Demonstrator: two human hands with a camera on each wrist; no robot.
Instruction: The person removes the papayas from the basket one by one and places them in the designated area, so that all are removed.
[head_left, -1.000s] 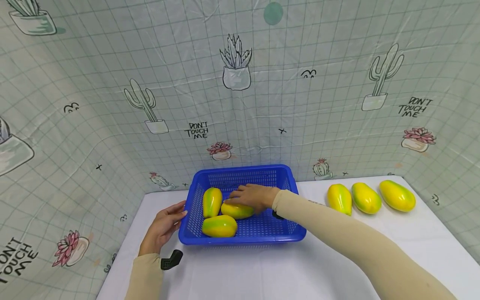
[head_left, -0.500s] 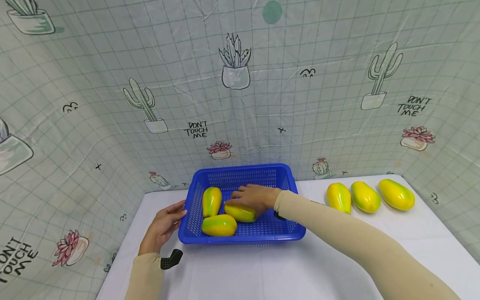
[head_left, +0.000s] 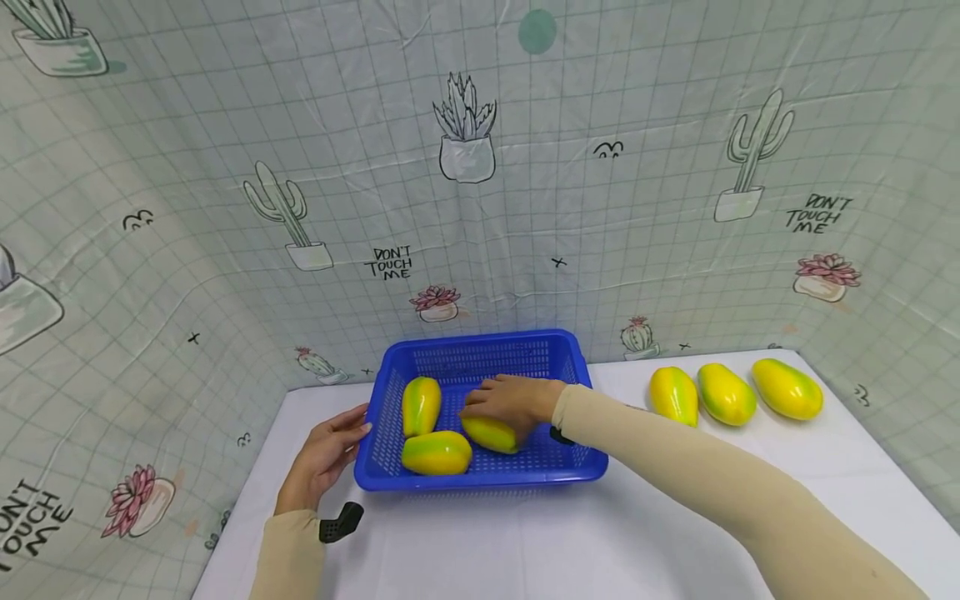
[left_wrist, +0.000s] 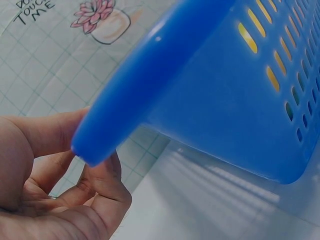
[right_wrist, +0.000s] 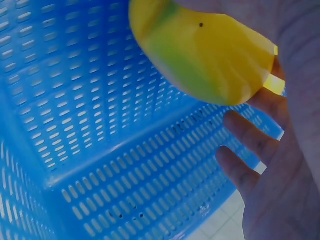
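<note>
A blue perforated plastic basket [head_left: 480,482] stands on the white table, holding several yellow-green papayas. My left hand [head_left: 324,454] pinches the basket's left rim; in the left wrist view the thumb lies on one side of the rim [left_wrist: 115,115] and curled fingers on the other. Inside the basket, my right hand [head_left: 519,398] grips a papaya [head_left: 491,435] from above. The right wrist view shows that papaya [right_wrist: 205,60] under the palm, with some fingers spread beyond it. Two more lie at the basket's left: one upright papaya [head_left: 422,406] and one crosswise papaya [head_left: 437,453].
To the right of the basket, three papayas sit in a row on the table: a near-basket papaya [head_left: 673,396], a middle papaya [head_left: 726,394] and a far-right papaya [head_left: 787,389]. A cactus-print cloth [head_left: 510,225] hangs close behind the basket and along both sides.
My right hand has shifted the gripped papaya slightly right and toward me, turning it and parting it from the two at the left. My left hand stays on the rim.
</note>
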